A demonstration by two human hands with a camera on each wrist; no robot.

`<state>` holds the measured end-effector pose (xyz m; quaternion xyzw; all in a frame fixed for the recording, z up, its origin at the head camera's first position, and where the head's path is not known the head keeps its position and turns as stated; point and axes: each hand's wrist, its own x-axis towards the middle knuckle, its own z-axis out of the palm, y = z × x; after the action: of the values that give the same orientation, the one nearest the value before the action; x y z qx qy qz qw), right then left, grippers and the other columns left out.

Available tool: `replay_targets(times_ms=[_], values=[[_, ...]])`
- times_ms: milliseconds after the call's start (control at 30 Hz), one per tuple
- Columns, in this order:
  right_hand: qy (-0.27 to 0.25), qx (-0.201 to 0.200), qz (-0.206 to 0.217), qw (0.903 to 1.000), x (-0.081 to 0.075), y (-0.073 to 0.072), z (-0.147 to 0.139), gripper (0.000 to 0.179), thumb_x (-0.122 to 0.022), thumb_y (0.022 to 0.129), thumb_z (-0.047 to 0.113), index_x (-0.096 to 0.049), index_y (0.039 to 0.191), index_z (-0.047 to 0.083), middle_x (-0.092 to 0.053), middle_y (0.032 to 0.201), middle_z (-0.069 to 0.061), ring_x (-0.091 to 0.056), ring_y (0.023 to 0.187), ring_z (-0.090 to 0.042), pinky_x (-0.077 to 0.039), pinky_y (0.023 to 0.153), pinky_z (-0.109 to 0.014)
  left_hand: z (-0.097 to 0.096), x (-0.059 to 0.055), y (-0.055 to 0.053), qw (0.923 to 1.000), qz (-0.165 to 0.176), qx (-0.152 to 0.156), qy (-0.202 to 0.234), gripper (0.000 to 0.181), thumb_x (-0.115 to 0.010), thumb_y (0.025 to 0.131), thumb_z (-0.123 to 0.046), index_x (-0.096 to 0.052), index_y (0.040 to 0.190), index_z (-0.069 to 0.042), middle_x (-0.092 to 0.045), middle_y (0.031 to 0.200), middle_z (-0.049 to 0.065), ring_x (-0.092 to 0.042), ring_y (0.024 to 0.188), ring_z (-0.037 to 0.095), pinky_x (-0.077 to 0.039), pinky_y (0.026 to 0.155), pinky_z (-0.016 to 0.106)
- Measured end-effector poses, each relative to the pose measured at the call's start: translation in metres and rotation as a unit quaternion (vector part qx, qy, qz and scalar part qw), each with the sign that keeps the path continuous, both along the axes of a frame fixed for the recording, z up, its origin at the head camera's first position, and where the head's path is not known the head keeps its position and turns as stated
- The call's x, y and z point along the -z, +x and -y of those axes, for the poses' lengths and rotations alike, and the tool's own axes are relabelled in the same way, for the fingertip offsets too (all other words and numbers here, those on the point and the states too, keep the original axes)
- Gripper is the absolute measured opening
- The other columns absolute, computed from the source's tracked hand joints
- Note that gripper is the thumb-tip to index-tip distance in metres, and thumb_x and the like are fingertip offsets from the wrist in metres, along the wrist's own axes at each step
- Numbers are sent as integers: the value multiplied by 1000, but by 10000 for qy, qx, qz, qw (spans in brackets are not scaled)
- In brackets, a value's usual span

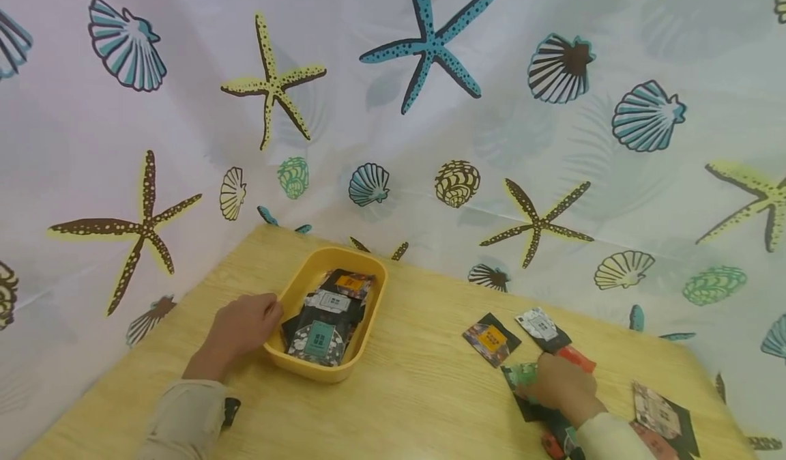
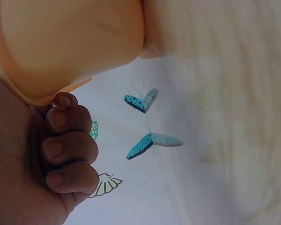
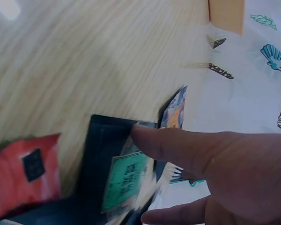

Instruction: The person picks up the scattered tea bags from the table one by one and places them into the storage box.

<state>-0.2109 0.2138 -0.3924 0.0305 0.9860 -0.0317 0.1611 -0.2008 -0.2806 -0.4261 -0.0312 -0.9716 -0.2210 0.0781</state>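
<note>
My left hand (image 1: 248, 320) grips the left rim of a yellow plastic tub (image 1: 382, 289); in the left wrist view its fingers (image 2: 70, 150) are curled just under that rim. Several patterned sachets lie in the tub, among them one with a teal label (image 1: 319, 339) and one with an orange label (image 1: 350, 282). Over at the right, my right hand (image 1: 561, 381) holds a black sachet with a green label (image 3: 124, 180) between thumb and finger. Its thumb lies across the sachet's edge, and part of the sachet is hidden under the hand.
Around my right hand lie more sachets: an orange-labelled one (image 1: 491, 339), a white-and-black one (image 1: 543, 328), a red one (image 3: 25, 176) and a pinkish one (image 1: 660, 409). The wooden table (image 1: 424, 351) meets a curtain (image 1: 399, 132) printed with shells and starfish.
</note>
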Motion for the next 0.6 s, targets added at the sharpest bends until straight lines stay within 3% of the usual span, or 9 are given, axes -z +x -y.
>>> replay_targets(times_ms=[333,533,600], values=[[23,-116,30,9999,7,-4,-6,88,-76,80,55,-49,128,-13,-65,114,-24,-60,85,-29,-51,70,-51,1,1,-2,10000,-68,-30,-33,31,-42,101,-25,-50,72,-14,-44,61,1,-42,54,15,-33,54,29],[-124,-92,231,9996,11,-3,-11,98,-76,76,62,-49,128,-16,-64,115,-26,-63,90,-32,-52,77,-57,1,3,-2,9999,-112,14,-50,32,-42,101,-25,-49,72,-14,-44,60,1,-42,54,15,-33,54,29],[-228,-41,260,9994,12,-1,-12,92,-76,75,62,-53,121,-14,-66,106,-21,-61,86,-29,-52,75,-54,1,2,-2,9999,-97,17,-57,31,-42,100,-25,-49,72,-14,-44,60,1,-42,54,15,-33,54,29]])
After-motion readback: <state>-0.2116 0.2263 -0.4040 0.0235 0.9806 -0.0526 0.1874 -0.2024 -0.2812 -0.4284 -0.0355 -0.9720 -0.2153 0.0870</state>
